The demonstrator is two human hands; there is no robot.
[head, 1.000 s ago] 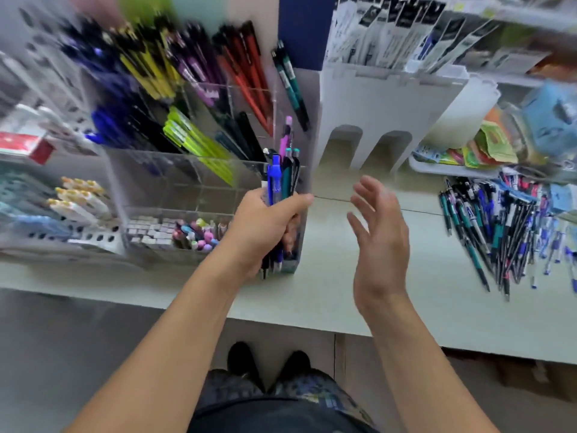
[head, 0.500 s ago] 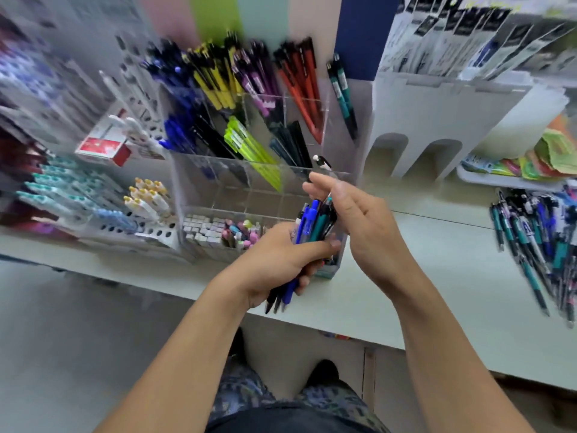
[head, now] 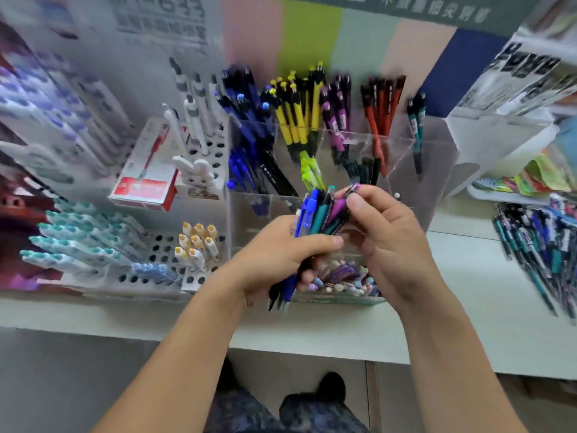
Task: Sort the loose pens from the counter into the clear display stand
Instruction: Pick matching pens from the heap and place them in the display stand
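My left hand [head: 274, 260] grips a bundle of pens [head: 315, 214], blue, teal and purple, in front of the clear display stand [head: 437, 170]. My right hand [head: 387, 242] pinches the top of a purple pen [head: 342, 206] in that bundle between thumb and fingers. The stand's rear compartments hold upright blue, yellow, purple, red and teal pens, sorted by colour. A pile of loose pens [head: 537, 245] lies on the pale counter [head: 468, 307] at the right.
A white perforated rack [head: 156, 245] with teal and yellow-capped pens stands to the left. A red-and-white box [head: 143, 182] sits behind it. The stand's low front tray holds small pastel erasers [head: 343, 282]. White cardboard displays rise at the back right.
My right hand came in from open air to the bundle and now pinches a purple pen. The view has swung left and up, so the loose pile sits farther right.
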